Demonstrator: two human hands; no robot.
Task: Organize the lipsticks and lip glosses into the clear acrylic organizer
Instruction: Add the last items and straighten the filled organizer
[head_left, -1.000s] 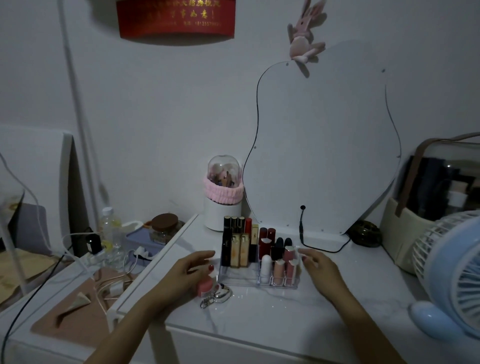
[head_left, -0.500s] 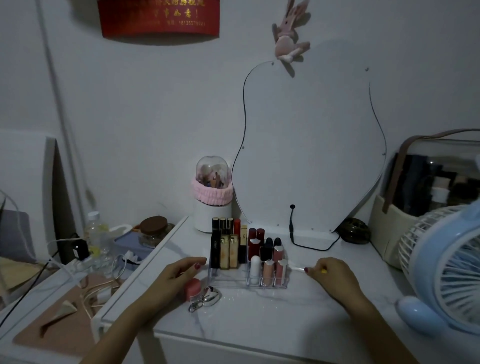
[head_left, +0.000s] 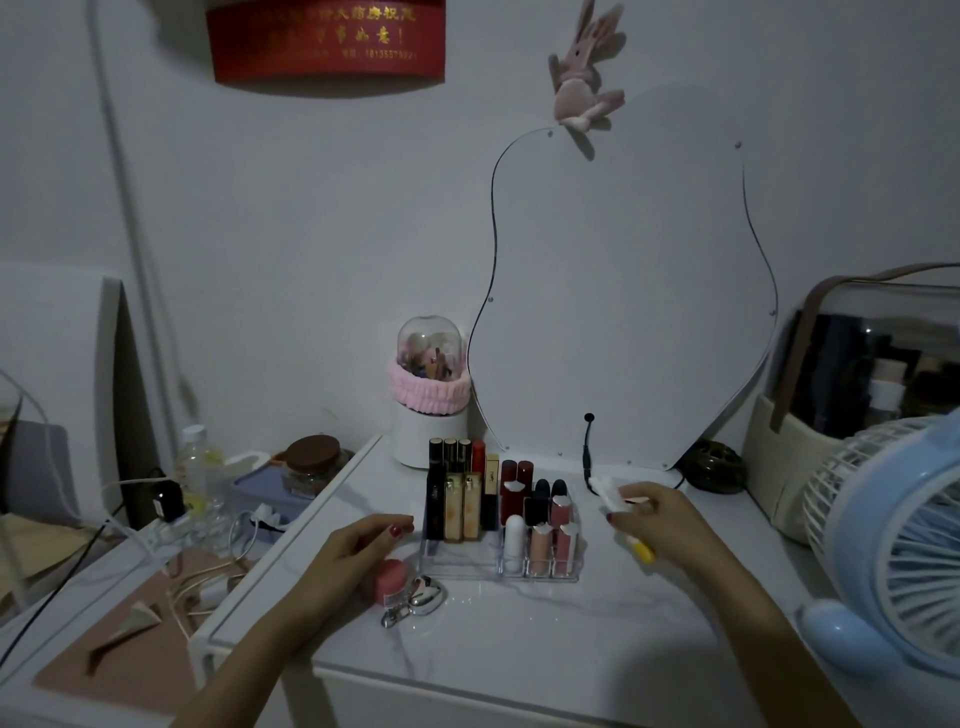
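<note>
Lip gloss tube (head_left: 612, 496), white-capped, now lifted off the surface in the right hand (head_left: 660, 525), fingers pinched on it, just right of the acrylic organizer (head_left: 467, 564). Left hand (head_left: 353, 553) unchanged: loosely curled, empty, beside a pink jar (head_left: 390, 581).

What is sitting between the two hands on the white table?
In the head view, the clear acrylic organizer, full of upright lipsticks, stands between the left hand and the right hand.

You are looking at a dim, gray room. The tabletop (head_left: 519, 639) shines a little. Straight lines bend near the edges. Far things look soft.
</note>
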